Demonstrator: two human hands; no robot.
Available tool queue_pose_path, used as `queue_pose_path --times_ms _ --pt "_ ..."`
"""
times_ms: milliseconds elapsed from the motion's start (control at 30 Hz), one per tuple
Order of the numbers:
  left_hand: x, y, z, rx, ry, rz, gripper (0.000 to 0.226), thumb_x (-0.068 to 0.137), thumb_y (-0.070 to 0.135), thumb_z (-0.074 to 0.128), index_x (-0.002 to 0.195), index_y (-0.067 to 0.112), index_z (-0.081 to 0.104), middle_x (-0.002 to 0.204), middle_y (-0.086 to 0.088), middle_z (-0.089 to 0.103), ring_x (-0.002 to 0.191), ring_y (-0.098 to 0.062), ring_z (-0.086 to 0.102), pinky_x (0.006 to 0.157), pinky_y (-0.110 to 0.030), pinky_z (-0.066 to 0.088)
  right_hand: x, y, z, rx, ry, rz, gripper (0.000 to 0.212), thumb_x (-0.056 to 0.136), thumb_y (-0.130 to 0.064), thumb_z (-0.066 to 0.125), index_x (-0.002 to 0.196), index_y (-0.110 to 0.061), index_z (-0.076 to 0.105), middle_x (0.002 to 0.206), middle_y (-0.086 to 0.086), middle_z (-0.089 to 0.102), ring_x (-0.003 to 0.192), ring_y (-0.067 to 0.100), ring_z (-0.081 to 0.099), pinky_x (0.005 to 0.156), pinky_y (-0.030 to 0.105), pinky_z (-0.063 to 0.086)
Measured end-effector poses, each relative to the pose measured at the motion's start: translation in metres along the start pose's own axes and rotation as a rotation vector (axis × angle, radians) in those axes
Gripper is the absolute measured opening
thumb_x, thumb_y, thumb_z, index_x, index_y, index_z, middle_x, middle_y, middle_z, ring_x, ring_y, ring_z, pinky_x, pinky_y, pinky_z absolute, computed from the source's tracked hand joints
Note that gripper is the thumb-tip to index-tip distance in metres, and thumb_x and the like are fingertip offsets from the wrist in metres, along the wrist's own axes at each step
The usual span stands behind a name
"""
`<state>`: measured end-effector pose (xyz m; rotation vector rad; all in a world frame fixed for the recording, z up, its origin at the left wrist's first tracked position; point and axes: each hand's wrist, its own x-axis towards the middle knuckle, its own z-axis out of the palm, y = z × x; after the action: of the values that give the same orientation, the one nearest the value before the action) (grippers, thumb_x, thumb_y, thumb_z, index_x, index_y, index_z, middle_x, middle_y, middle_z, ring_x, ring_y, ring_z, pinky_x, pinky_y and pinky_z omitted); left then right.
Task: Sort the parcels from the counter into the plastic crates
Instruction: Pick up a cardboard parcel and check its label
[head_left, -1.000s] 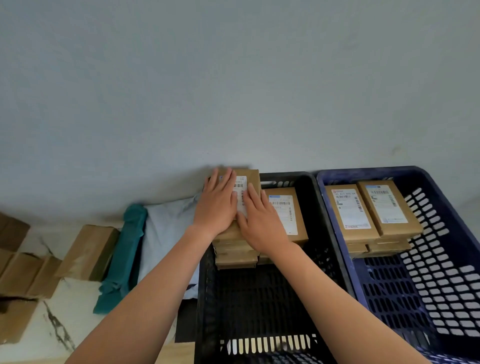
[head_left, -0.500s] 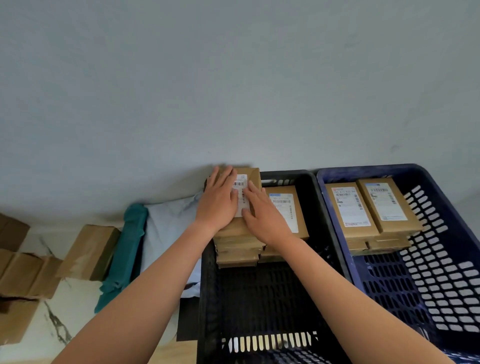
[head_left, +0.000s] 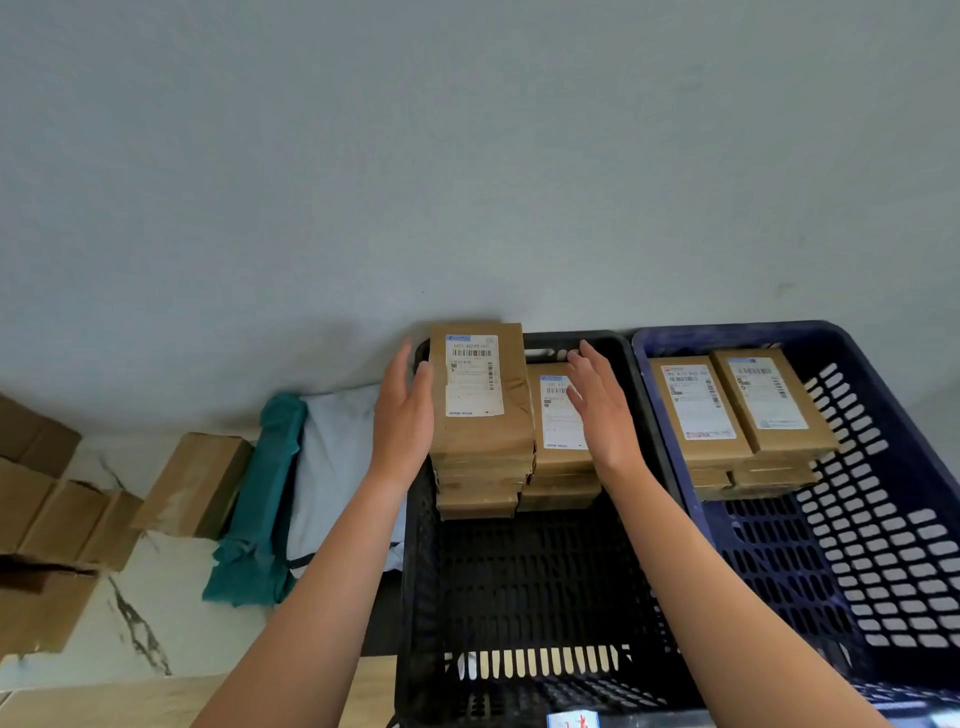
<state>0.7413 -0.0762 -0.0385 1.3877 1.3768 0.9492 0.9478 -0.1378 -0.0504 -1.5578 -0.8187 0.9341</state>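
Note:
A black plastic crate holds two stacks of brown labelled parcels at its far end. The taller left stack is topped by a parcel with a white label; the lower right stack sits beside it. My left hand is open, its fingers straight along the left side of the tall stack. My right hand hovers open over the lower stack, holding nothing. To the right, a dark blue crate holds two more stacks of labelled parcels.
On the marble counter left of the crates lie a teal soft parcel, a pale blue mailer and several brown cardboard boxes. A grey wall rises directly behind the crates.
Both hands have lifted off the top parcel of the tall stack and moved apart, left hand to the stack's left side, right hand over the lower stack. The label now shows fully.

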Motion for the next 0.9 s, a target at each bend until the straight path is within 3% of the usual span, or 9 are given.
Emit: queue_pose_path --times_ms 300,400,467,567,767,900 --pt "-0.021 0.006 -0.009 -0.098 0.045 0.024 0.049 0.113 0.034 0.042 0.160 0.025 0.039 0.161 0.013 0.043 0.139 0.007 0.038 0.104 -0.004 0.030 -0.009 -0.013 0.003 0.041 -0.027 -0.054 0.055 0.108 -0.051 0.043 0.159 -0.033 0.039 0.158 -0.009 0.048 0.145 0.009 0.046 0.125 0.043 0.035" --pt "-0.035 0.006 -0.016 -0.164 0.082 0.034 0.036 0.106 0.045 0.048 0.142 0.041 0.053 0.144 0.028 0.054 0.137 0.005 0.048 0.121 -0.027 0.036 -0.012 -0.020 0.007 0.015 -0.087 -0.105 0.055 0.106 -0.056 0.044 0.157 -0.036 0.043 0.153 -0.018 0.053 0.144 0.004 0.045 0.125 0.045 0.035" --pt "-0.048 0.008 -0.024 -0.179 0.125 0.038 0.035 0.100 0.050 0.050 0.133 0.044 0.059 0.138 0.029 0.060 0.136 0.001 0.053 0.122 -0.037 0.039 -0.015 -0.026 0.012 0.018 -0.141 -0.133 0.052 0.108 -0.052 0.044 0.156 -0.034 0.044 0.149 -0.017 0.056 0.142 0.003 0.048 0.123 0.045 0.036" --pt "-0.071 0.014 -0.038 -0.192 0.219 0.043 0.041 0.100 0.050 0.051 0.135 0.032 0.063 0.138 0.017 0.064 0.132 -0.004 0.058 0.119 -0.040 0.042 -0.022 -0.033 0.023 0.062 -0.203 -0.158 0.047 0.109 -0.047 0.044 0.153 -0.033 0.048 0.146 -0.015 0.060 0.140 0.004 0.051 0.123 0.045 0.037" --pt "-0.108 0.015 -0.077 -0.256 0.419 0.027 0.028 0.112 0.026 0.048 0.134 0.019 0.064 0.130 0.004 0.069 0.124 -0.010 0.065 0.116 -0.040 0.047 -0.043 -0.050 0.059 0.109 -0.318 -0.170 0.048 0.099 -0.055 0.050 0.142 -0.037 0.060 0.137 -0.016 0.067 0.137 0.006 0.054 0.121 0.047 0.039" --pt "-0.124 0.008 -0.110 -0.290 0.483 0.029 0.028 0.109 0.029 0.051 0.131 0.021 0.065 0.130 0.002 0.070 0.124 -0.011 0.065 0.116 -0.040 0.048 -0.068 -0.060 0.090 0.085 -0.407 -0.194 0.043 0.103 -0.051 0.049 0.143 -0.037 0.059 0.135 -0.022 0.067 0.138 0.007 0.054 0.123 0.046 0.036"
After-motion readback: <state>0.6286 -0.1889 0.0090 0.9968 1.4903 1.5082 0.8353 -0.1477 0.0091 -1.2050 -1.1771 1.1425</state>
